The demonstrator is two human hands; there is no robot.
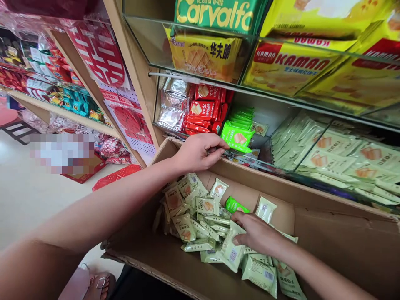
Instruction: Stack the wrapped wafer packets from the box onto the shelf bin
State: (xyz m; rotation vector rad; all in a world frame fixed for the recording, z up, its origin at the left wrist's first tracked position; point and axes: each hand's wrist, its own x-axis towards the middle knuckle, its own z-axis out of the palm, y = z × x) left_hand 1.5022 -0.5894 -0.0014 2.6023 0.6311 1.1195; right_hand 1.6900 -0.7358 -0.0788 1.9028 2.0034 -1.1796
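My left hand reaches over the far rim of a cardboard box to the low shelf. Its thumb and fingers are closed on the edge of a bright green snack packet, in front of a row of similar green packets. Down inside the box is my right hand, its thumb against a pale green snack packet that it grips. Just beyond its fingertips, another bright green packet lies among many pale green ones. Some of the right fingers are hidden.
Red packets and silver packets fill the shelf's left part. Pale green packets fill a glass-fronted compartment at right. Yellow packs sit above, behind a glass edge. A wooden upright stands left of the shelf.
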